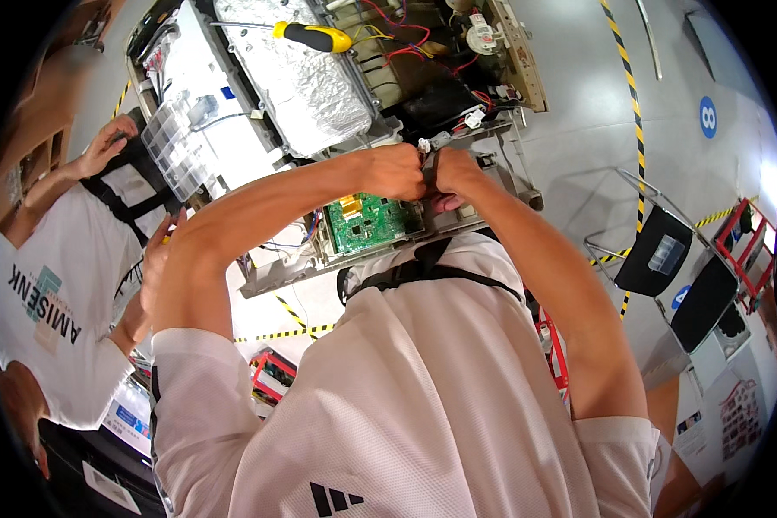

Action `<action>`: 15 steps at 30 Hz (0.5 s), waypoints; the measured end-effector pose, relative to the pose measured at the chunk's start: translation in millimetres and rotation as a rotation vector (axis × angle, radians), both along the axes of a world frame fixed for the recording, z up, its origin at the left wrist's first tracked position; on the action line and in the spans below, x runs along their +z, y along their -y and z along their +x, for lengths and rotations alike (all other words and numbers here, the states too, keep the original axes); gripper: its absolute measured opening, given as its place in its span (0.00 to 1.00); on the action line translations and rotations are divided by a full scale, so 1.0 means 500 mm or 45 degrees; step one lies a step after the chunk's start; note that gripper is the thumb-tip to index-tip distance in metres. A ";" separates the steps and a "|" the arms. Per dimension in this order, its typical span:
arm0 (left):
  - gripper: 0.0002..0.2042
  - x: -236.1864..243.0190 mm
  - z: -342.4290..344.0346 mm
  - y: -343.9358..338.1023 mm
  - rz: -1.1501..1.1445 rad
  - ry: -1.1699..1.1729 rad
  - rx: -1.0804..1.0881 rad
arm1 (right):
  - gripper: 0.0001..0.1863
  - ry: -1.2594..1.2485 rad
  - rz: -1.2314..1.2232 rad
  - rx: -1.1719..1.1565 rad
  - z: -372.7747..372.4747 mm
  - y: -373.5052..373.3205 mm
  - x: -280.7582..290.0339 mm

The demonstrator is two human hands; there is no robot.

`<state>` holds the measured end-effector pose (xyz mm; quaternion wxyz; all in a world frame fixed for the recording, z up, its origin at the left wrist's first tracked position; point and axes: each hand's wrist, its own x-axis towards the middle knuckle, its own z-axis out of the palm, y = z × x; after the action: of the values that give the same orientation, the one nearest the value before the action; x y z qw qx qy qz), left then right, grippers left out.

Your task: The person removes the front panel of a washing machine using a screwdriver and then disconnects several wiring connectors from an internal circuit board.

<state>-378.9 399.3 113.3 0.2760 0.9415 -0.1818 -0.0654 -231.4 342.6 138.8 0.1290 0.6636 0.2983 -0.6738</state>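
My left hand [397,173] and my right hand [457,177] are close together above the near edge of an opened appliance. Both are closed, fingers curled inward. A narrow dark grey piece [430,170] shows between them; its kind and what the fingertips grip are hidden. White wire connectors [439,141] lie just beyond my hands. Below my left wrist sits a green circuit board [371,226] in a grey panel frame. Farther off, a yellow and black screwdriver [315,36] rests on the appliance's foil-covered part [298,86].
At the left, a co-worker [69,268] in a white shirt stands near a clear compartment box [174,148]. Coloured wires [406,47] run through the open appliance. Black chairs [656,250] and a red-framed rack [742,250] stand at the right beside striped floor tape [634,112].
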 end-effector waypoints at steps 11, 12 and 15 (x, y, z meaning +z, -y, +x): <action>0.04 0.049 -0.021 -0.010 0.127 0.047 0.313 | 0.10 -0.288 -0.105 -0.172 0.027 0.031 -0.031; 0.03 0.049 -0.031 -0.003 0.149 0.060 0.354 | 0.10 -0.291 -0.032 -0.126 0.026 0.026 -0.027; 0.03 0.056 -0.051 0.009 0.131 0.086 0.551 | 0.10 -0.288 -0.073 -0.102 0.032 0.003 0.016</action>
<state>-404.1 394.7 141.4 0.2290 0.9731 0.0188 0.0176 -215.5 341.0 146.9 0.0864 0.5908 0.2647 -0.7573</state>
